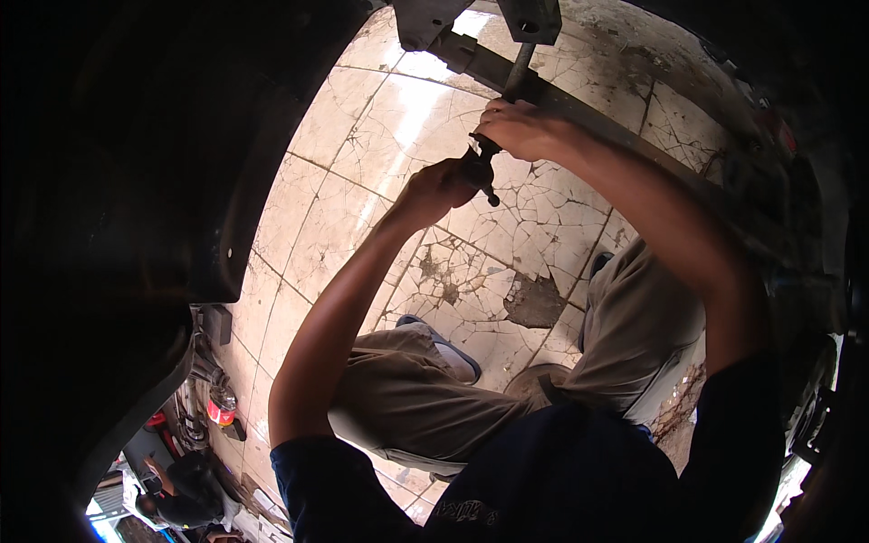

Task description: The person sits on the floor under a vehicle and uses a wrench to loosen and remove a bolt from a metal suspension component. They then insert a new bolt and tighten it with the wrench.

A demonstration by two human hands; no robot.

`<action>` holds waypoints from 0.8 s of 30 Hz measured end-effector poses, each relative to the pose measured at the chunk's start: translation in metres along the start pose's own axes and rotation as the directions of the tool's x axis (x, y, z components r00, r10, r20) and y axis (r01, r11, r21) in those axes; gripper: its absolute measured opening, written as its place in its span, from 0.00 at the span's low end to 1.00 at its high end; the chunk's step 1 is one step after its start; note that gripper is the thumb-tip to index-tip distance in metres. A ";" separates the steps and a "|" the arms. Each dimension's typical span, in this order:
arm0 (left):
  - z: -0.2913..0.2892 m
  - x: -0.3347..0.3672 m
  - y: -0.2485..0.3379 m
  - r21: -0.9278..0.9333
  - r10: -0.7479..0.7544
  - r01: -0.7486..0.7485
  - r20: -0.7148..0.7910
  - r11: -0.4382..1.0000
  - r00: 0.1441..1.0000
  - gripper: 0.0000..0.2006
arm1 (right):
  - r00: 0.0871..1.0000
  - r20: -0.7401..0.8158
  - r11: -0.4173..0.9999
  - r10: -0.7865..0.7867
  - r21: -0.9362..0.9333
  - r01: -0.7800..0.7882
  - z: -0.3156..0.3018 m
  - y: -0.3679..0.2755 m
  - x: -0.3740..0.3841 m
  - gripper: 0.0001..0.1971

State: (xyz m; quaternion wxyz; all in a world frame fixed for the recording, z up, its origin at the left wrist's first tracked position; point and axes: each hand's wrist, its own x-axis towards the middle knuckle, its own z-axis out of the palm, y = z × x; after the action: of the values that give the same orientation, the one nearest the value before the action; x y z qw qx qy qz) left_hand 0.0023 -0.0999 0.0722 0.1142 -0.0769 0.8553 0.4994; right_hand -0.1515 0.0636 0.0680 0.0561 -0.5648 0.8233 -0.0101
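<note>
My left hand [439, 192] is closed around a dark metal part [480, 170] with a rounded body and a short stud pointing down. Its exact kind is hard to make out in the shadow. Just above and to the right, my right hand [523, 131] has its fingers curled at the upper end of the same part, beside the lower end of a threaded rod [520, 71]. What those fingers pinch is hidden. The rod hangs from a dark bracket [532, 23] at the top. Both arms are stretched forward.
A long dark beam [588, 109] runs diagonally behind my right hand. Large dark panels [217, 244] close in on the left. Below lies cracked, stained tile floor [317, 217]. A bottle with a red label [220, 409] and another person [186, 489] are at lower left.
</note>
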 end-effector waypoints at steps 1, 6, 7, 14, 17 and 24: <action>0.003 -0.003 0.005 0.076 0.009 -0.008 -0.011 0.997 1.000 0.13 | 1.000 0.026 1.000 0.017 0.009 -0.018 -0.002 0.001 -0.001 0.21; 0.002 -0.001 0.001 -0.053 0.274 -0.277 -0.057 0.959 0.960 0.14 | 0.998 0.060 1.000 0.014 -0.022 -0.013 -0.002 -0.004 0.003 0.23; 0.004 -0.002 -0.002 0.003 0.250 -0.250 -0.052 0.968 0.967 0.14 | 0.998 0.059 1.000 0.010 -0.022 -0.009 -0.001 -0.005 0.002 0.23; 0.005 0.006 -0.012 0.040 0.242 -0.240 -0.076 0.970 0.967 0.12 | 0.998 0.051 0.999 0.028 -0.046 -0.026 -0.004 -0.006 0.003 0.23; 0.008 0.008 -0.014 0.081 0.295 -0.288 -0.099 0.954 0.950 0.12 | 0.999 0.043 0.999 0.002 -0.042 0.000 -0.005 -0.005 0.003 0.23; 0.005 -0.004 0.009 0.112 0.259 -0.249 -0.085 0.962 0.962 0.11 | 1.000 0.030 1.000 0.011 -0.026 -0.010 -0.006 -0.006 -0.002 0.23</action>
State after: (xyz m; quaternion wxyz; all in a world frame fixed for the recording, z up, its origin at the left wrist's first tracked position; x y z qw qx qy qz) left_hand 0.0045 -0.0914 0.0782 0.0104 0.0148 0.8868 0.4619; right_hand -0.1459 0.0628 0.0749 0.0610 -0.5613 0.8253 0.0093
